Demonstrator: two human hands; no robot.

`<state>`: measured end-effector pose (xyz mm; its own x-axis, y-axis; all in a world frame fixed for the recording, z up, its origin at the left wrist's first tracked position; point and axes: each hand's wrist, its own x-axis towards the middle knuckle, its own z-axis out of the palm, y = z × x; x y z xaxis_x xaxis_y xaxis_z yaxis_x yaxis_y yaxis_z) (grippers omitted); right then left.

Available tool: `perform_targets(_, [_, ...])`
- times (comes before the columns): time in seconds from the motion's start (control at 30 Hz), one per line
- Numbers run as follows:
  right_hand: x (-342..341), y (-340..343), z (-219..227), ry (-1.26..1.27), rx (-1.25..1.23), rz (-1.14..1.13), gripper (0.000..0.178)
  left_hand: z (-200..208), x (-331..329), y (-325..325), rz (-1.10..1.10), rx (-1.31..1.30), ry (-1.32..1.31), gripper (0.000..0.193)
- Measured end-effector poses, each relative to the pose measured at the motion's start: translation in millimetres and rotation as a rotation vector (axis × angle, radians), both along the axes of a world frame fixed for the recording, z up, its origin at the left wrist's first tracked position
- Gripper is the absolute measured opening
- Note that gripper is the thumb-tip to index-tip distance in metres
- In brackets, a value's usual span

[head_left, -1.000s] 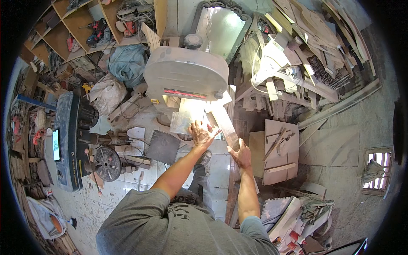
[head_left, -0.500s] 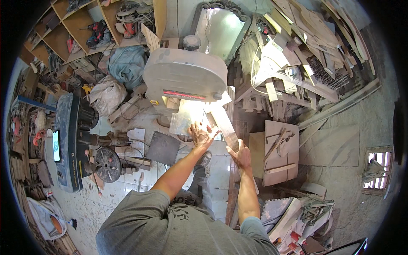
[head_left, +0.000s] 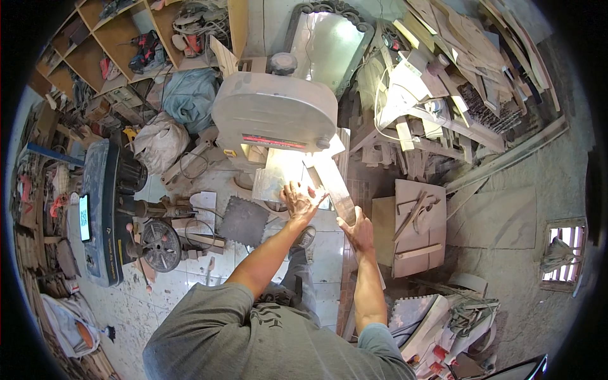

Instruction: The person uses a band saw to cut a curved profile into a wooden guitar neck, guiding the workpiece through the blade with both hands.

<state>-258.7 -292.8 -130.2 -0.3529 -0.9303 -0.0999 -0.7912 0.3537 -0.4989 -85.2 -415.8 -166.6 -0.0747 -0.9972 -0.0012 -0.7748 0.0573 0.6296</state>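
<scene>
A grey bandsaw (head_left: 275, 104) stands in front of me, its rounded upper housing hiding the blade. On its brightly lit metal table (head_left: 269, 183) lies a long wooden board (head_left: 334, 183), slanting from under the housing toward my right side. My right hand (head_left: 360, 229) grips the board's near end, fingers wrapped on its edge. My left hand (head_left: 303, 201) rests at the table's front edge with fingers spread, its thumb side close to the board's left edge. Whether that thumb touches the board I cannot tell.
At left stands a blue-black drill press (head_left: 104, 212) with a round handwheel. Wooden shelves (head_left: 120, 41) with power tools fill the back left. Wood offcuts (head_left: 456, 63) are heaped at the back right. A dark mat (head_left: 242, 220) lies on the tiled floor.
Hardly anything differs. Both hands and the board keep nearly the same place, and the view has shifted very slightly.
</scene>
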Motion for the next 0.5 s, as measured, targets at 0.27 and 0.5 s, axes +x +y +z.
perform_targets(0.27, [0, -1, 2, 0.023, 0.014, -0.013, 0.08, 8, -1, -1, 0.02, 0.068, 0.02, 0.075])
perform_targets(0.5, [-1, -3, -1, 0.006, 0.039, -0.016, 0.08, -2, -3, -3, 0.023, 0.076, 0.072, 0.086])
